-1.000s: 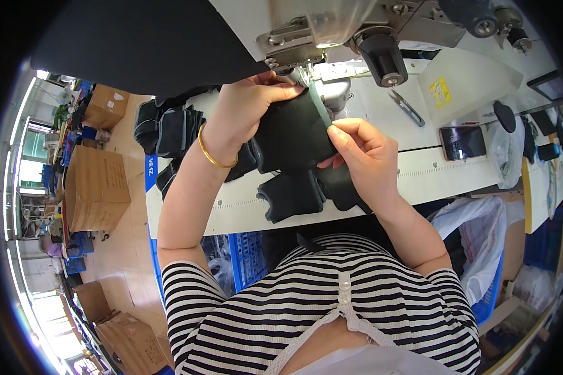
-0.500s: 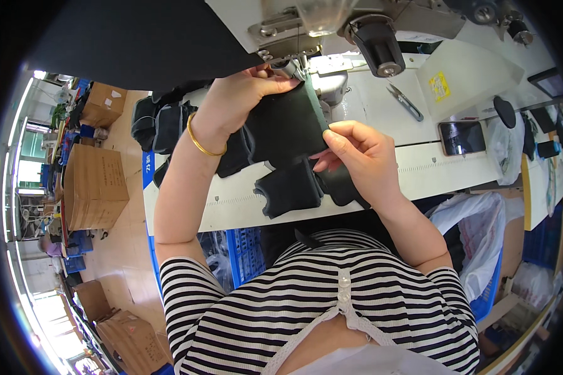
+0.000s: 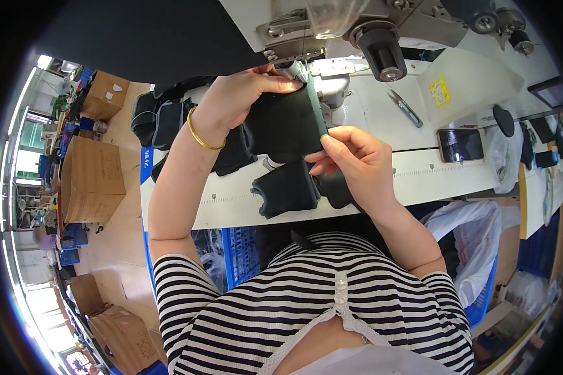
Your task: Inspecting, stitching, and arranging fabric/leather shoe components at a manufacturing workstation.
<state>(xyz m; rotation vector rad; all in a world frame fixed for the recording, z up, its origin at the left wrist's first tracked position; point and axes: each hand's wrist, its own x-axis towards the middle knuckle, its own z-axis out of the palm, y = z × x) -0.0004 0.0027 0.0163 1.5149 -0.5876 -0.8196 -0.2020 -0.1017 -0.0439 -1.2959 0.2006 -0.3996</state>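
Observation:
A dark fabric piece [image 3: 284,122] lies on the white table of a sewing machine [image 3: 303,50], its far edge at the machine's needle area. My left hand [image 3: 247,94], with a gold bangle at the wrist, presses that fabric near the needle; some of its fingertips are hidden behind the machine. Between thumb and fingers, my right hand [image 3: 353,162] pinches the fabric's right edge at its near corner. Smaller dark fabric pieces [image 3: 286,189] hang together just below, near the table's front edge. More stacked dark pieces [image 3: 169,122] lie left of my left wrist.
Thread snips [image 3: 405,108] and a phone [image 3: 460,145] lie on the table to the right. A black panel [image 3: 144,37] covers the upper left. Blue crates [image 3: 241,253] stand under the table, and cardboard boxes [image 3: 92,178] sit on the floor at left.
Both hands keep their hold on the fabric, with only slight shifts. The whole view has moved a little.

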